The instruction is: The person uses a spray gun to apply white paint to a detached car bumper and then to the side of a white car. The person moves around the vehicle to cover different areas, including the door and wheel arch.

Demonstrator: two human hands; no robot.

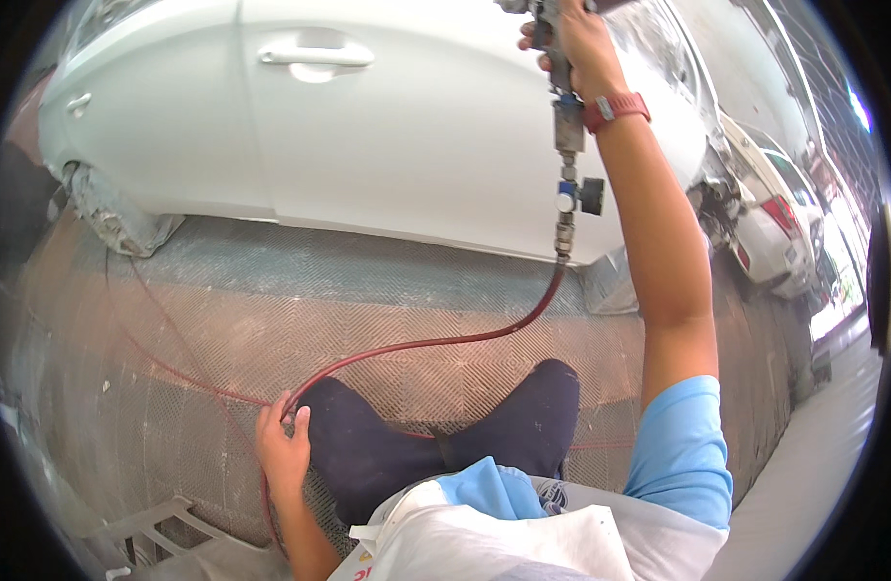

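My right hand (588,58) is raised at the top and closed round the handle of a spray gun (560,73), whose upper part is cut off by the frame's edge. Fittings and a small round pressure gauge (591,197) hang below the handle. From them a red air hose (436,342) curves down to the left. Low on the left, my left hand (284,447) has its fingers closed round that hose beside my knee. In front of both hands stands a white car (387,145) with matte-looking doors; the gun is close to its side.
Grey plastic sheeting covers the car's wheel (121,215) at left. More hose lies across the patterned floor tiles (223,324). A grey slotted panel (189,537) sits at lower left. Another white car (770,218) is parked at right, beside a pale wall (823,455).
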